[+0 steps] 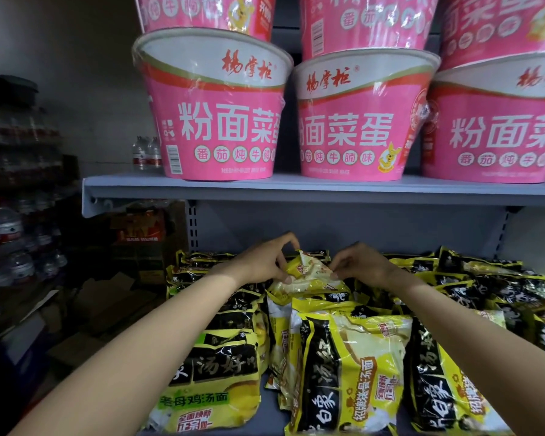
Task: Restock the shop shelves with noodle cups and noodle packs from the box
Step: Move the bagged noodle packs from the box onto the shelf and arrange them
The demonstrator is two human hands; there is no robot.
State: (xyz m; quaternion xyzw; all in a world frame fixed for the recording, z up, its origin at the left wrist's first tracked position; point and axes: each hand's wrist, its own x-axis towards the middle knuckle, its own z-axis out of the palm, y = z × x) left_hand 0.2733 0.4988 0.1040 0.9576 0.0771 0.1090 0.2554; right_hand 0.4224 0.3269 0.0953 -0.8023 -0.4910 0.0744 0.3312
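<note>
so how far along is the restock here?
Upper shelf looks done: pink noodle cups stacked two high. In hand: left hand and right hand pinch one yellow noodle pack at the back of the lower shelf. Packs there lie untidy; the box isn't visible.

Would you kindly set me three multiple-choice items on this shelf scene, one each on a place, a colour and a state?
1. Where do the noodle cups stand?
A. on the shelf above the packs
B. on the floor
C. in a box

2. What colour are the cups' walls mostly?
A. blue
B. green
C. pink

3. What is the left hand doing?
A. hanging idle
B. pinching a yellow pack together with the right hand
C. lifting a cup

Answers: 1 A, the cups sit on the upper shelf; 2 C, pink sides under white rims; 3 B, both hands' fingers pinch the pack's edges.
</note>
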